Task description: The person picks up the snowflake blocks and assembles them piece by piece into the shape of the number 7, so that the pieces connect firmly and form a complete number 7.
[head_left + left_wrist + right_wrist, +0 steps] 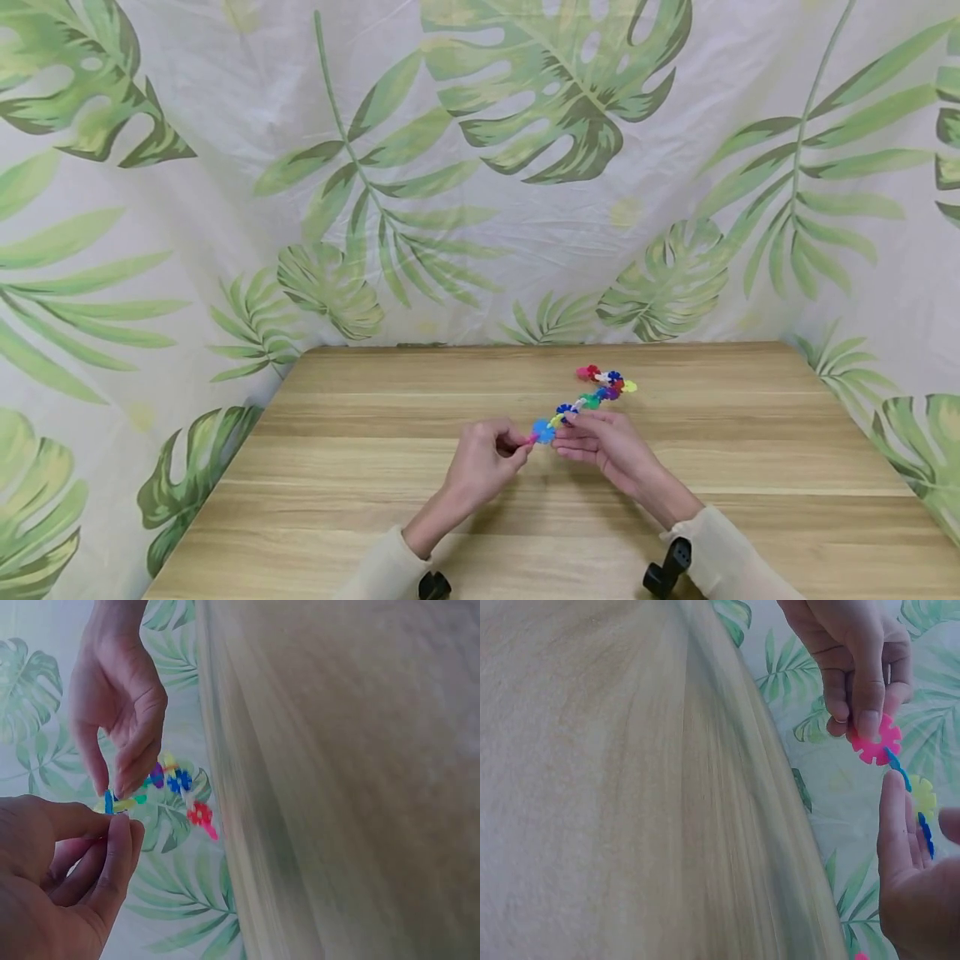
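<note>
Over the wooden table (360,467) both hands meet at a chain of small colourful notched plastic discs (597,390). My right hand (567,423) pinches the chain's near end, beside a light blue disc (543,431); the rest runs away to the upper right. In the left wrist view the chain (176,784) trails off below the right hand (112,786). My left hand (521,442) pinches a pink disc (874,741) by thumb and forefinger, edge to edge with the blue disc (896,766). A yellow disc (923,796) follows along the right hand's fingers (894,817).
A cloth with a green leaf print (480,167) hangs behind and at both sides of the table. Black wrist mounts (667,568) show at the bottom edge by the cream sleeves (727,558). Bare wood lies all round the hands.
</note>
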Demonstrator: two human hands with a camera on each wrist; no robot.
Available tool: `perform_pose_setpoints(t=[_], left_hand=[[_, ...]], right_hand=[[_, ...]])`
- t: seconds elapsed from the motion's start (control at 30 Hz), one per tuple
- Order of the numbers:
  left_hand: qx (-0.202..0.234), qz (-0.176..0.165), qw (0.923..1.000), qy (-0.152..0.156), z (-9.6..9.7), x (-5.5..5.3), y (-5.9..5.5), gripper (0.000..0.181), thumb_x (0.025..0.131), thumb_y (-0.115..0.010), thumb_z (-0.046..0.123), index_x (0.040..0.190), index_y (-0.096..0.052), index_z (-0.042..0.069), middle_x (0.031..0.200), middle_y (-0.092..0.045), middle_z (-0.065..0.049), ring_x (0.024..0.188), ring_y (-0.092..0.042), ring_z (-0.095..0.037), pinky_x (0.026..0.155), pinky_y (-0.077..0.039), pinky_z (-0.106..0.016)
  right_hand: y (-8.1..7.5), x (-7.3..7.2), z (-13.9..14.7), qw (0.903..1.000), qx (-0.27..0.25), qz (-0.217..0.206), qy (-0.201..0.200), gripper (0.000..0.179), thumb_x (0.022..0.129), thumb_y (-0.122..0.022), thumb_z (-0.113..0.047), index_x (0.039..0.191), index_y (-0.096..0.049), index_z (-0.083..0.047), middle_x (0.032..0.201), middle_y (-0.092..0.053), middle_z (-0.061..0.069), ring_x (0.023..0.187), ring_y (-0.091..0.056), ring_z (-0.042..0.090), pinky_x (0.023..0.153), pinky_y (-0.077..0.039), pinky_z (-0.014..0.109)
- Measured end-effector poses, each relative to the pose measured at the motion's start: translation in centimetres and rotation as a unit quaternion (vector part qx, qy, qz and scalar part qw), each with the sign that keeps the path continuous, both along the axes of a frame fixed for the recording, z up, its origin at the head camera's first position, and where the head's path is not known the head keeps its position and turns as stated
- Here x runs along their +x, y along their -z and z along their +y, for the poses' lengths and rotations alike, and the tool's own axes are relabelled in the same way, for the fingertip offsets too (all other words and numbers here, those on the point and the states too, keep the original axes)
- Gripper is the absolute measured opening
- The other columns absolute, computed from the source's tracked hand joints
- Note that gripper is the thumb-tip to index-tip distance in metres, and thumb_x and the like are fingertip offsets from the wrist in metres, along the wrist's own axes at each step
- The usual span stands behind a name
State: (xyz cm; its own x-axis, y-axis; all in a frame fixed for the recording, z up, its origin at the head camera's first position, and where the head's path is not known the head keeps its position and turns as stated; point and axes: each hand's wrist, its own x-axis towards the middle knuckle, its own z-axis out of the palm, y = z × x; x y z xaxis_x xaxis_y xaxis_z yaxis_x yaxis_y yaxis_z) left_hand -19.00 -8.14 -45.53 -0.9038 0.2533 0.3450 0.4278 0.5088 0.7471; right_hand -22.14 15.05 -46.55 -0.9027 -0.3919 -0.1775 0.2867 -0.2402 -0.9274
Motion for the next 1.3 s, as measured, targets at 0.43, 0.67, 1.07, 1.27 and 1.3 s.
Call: perform_pose_setpoints(t=[0.43,0.67,1.07,1.27,1.3], left_hand=[[-0.07,-0.001,0.996,0.057,0.2,0.7,-0.3,0.011,0.089,-0.086,0.015,0.084,-0.076,0.011,0.078,-0.078,-0.001,0.068,-0.067,0.002,0.063,-0.056,-0.011],[-0.028,-0.073,0.9966,0.025,-1.4,0.2,-0.5,0.028,0.091,-0.081,0.047,0.088,-0.079,0.019,0.08,-0.077,0.004,0.068,-0.068,-0.003,0.061,-0.058,-0.021],[-0.009,-0.133,0.9911,-0.001,-4.1,-2.9,-0.1,0.032,0.098,-0.073,0.047,0.101,-0.078,0.015,0.094,-0.079,-0.013,0.082,-0.074,-0.028,0.063,-0.057,-0.026],[0.041,-0.177,0.983,-0.027,-4.6,-4.4,1.4,0.03,0.102,-0.071,0.031,0.114,-0.074,0.004,0.099,-0.078,-0.018,0.083,-0.077,-0.027,0.07,-0.063,-0.03],[0.059,-0.192,0.9791,-0.03,-4.7,-4.7,1.7,0.031,0.102,-0.07,0.028,0.117,-0.072,0.001,0.1,-0.078,-0.019,0.084,-0.077,-0.027,0.072,-0.064,-0.032]], right_hand=[[0.0,0.1,0.2,0.9982,0.056,-0.005,0.02,0.02,0.111,-0.05,-0.014,0.114,-0.061,0.003,0.091,-0.074,0.004,0.083,-0.077,0.015,0.084,-0.066,0.031],[-0.2,0.2,0.6,0.9966,0.082,0.008,0.0,0.023,0.112,-0.051,-0.015,0.118,-0.059,0.005,0.094,-0.075,0.005,0.083,-0.078,0.014,0.078,-0.065,0.027],[-0.5,1.2,0.2,0.9794,0.132,0.042,-0.147,0.021,0.108,-0.058,-0.014,0.111,-0.063,0.005,0.09,-0.075,0.007,0.078,-0.077,0.017,0.067,-0.064,0.027],[-0.7,1.7,0.2,0.9725,0.14,0.045,-0.181,0.018,0.108,-0.058,-0.012,0.108,-0.064,0.006,0.089,-0.074,0.008,0.074,-0.075,0.015,0.07,-0.066,0.031],[-0.7,1.7,0.2,0.9716,0.142,0.045,-0.184,0.019,0.107,-0.058,-0.012,0.109,-0.064,0.006,0.088,-0.074,0.008,0.074,-0.074,0.014,0.07,-0.066,0.031]])
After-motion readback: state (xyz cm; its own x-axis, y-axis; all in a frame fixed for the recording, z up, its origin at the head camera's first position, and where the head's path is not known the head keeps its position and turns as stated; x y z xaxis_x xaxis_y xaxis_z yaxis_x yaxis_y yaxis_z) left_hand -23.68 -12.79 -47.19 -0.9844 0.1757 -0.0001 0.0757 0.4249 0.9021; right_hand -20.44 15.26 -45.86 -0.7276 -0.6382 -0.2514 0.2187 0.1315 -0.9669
